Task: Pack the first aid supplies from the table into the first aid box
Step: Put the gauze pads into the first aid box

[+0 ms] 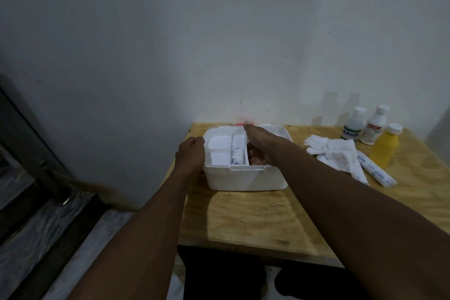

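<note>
The white first aid box [246,178] stands open on the wooden table [255,221], its lid [265,125] tipped back toward the wall. A divided white tray [219,151] sits in its top, with a blue-printed packet [235,154] in the middle slot. My left hand [191,153] is curled on the box's left rim. My right hand [259,146] reaches down into the box's right side with its fingers bent inside; whether they hold anything is hidden.
To the right of the box lie white gauze cloths [333,151] and two wrapped rolls [375,170]. Behind them stand two white bottles [354,124] [373,126] and a yellow bottle [387,146]. The wall is just behind the table; the floor drops away at left.
</note>
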`<act>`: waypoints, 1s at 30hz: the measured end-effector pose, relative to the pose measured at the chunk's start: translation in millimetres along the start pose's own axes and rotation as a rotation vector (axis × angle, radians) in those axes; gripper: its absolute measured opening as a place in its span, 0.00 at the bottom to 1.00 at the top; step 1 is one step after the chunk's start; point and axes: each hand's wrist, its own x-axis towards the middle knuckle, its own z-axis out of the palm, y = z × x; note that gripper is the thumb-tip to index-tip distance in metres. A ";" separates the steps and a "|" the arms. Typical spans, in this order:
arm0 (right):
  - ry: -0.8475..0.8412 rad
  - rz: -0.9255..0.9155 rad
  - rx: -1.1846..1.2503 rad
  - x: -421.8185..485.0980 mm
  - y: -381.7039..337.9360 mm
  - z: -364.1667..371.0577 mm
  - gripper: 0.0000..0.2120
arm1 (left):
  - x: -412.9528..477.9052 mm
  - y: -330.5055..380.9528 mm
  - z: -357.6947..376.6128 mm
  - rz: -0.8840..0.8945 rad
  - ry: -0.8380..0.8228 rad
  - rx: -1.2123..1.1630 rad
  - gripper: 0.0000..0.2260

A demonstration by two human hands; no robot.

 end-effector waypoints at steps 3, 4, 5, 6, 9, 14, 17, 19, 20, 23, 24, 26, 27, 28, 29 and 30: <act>-0.016 -0.043 -0.124 -8.9 -4.8 -5.3 0.26 | -0.2 1.3 1.2 0.018 0.005 0.018 0.11; -0.006 -0.076 -0.192 -12.5 -7.1 -10.2 0.23 | -0.2 1.7 2.4 0.024 0.004 0.021 0.11; 0.018 -0.126 -0.239 -16.5 -9.5 -17.0 0.20 | -0.4 2.0 3.5 0.029 0.005 0.021 0.11; 0.060 -0.200 -0.249 -19.5 -12.5 -25.5 0.16 | -0.5 2.4 4.5 0.034 0.009 0.023 0.11; 0.317 -0.465 -0.186 -29.7 -19.5 -55.8 0.10 | -0.1 2.7 6.3 0.039 0.016 0.028 0.10; 0.640 -0.538 -0.273 -26.3 -2.3 -99.6 0.09 | -3.0 4.0 6.5 0.038 0.020 0.026 0.10; 0.595 -0.477 -0.492 -20.2 26.1 -105.5 0.09 | -5.8 3.8 6.7 0.030 0.012 0.009 0.10; 0.582 -0.474 -0.601 -14.2 40.8 -105.9 0.10 | -8.2 4.0 7.4 0.031 0.012 0.005 0.10; 0.579 -0.474 -0.626 -11.8 45.5 -106.2 0.10 | -9.4 4.2 7.7 0.034 0.015 0.008 0.10; 0.581 -0.470 -0.656 -10.2 48.4 -110.2 0.10 | -11.3 4.7 8.8 0.034 0.007 0.016 0.10; 0.570 -0.465 -0.670 -11.4 47.9 -112.8 0.09 | -11.6 5.2 9.6 0.034 0.002 0.016 0.10; 0.503 -0.446 -0.732 -16.6 47.0 -119.2 0.08 | -12.2 6.0 11.4 0.035 -0.003 0.018 0.10; 0.454 -0.433 -0.790 -19.9 47.0 -122.1 0.08 | -12.4 6.1 12.5 0.036 -0.004 0.017 0.10; 0.408 -0.427 -0.850 -21.5 47.8 -125.4 0.07 | -12.6 6.5 13.9 0.039 -0.004 0.015 0.10; 0.370 -0.427 -0.909 -22.5 49.5 -127.7 0.07 | -13.1 6.9 15.2 0.042 -0.003 0.015 0.10; 0.341 -0.436 -0.960 -22.6 50.9 -129.0 0.08 | -13.8 7.5 16.3 0.044 -0.004 0.016 0.10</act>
